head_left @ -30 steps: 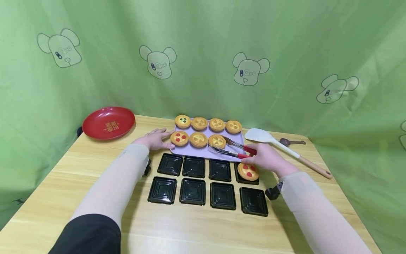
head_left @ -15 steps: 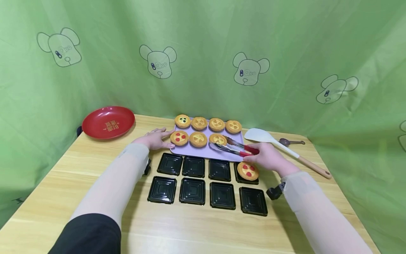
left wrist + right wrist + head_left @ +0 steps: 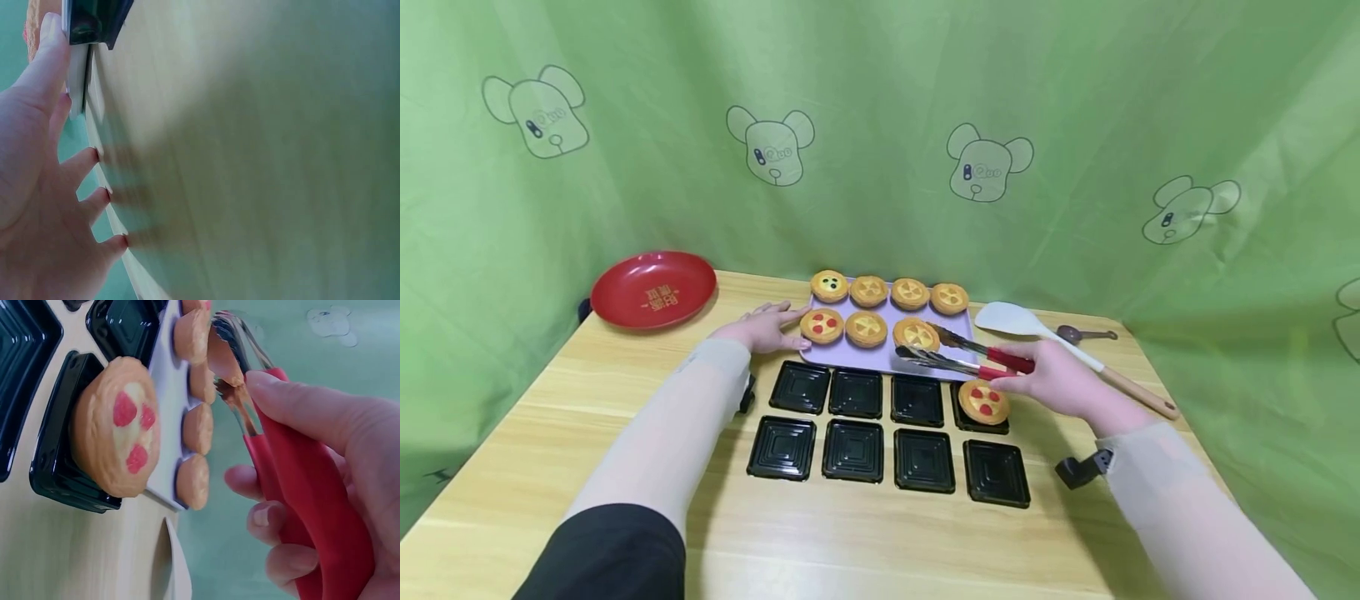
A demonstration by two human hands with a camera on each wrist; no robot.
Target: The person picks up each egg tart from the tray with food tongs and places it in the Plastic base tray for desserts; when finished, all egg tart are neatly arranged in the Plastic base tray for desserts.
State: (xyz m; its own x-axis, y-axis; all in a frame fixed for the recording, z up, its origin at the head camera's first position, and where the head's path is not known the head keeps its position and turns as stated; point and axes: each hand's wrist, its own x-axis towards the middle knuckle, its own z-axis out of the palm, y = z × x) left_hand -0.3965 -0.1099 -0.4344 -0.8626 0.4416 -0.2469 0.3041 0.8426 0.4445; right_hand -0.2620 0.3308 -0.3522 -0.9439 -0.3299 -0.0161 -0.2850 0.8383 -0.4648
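My right hand (image 3: 1060,377) grips red-handled metal tongs (image 3: 1009,360), thumb on one arm and fingers round the other. Between the tong tips is a yellow-topped tart (image 3: 916,332); in the right wrist view this tart (image 3: 222,361) stands higher than its neighbours, off the lilac tray (image 3: 880,358). At the tray's left end, my left hand (image 3: 767,328) has its fingers spread, with thumb and index finger at the edge beside a tart with red berries (image 3: 822,326). Another berry tart (image 3: 984,402) sits in a black square plastic box (image 3: 962,418) below my right hand.
More tarts (image 3: 910,293) stand on the tray in two rows. Several black boxes (image 3: 853,450) form two rows in front. A red plate (image 3: 655,292) lies at back left. A white spatula (image 3: 1011,319) and a small brown scoop (image 3: 1070,334) lie at right.
My right hand has closed the tongs on the front-row tart and lifted it slightly, drawing back to the right. My left hand has stayed at the tray.
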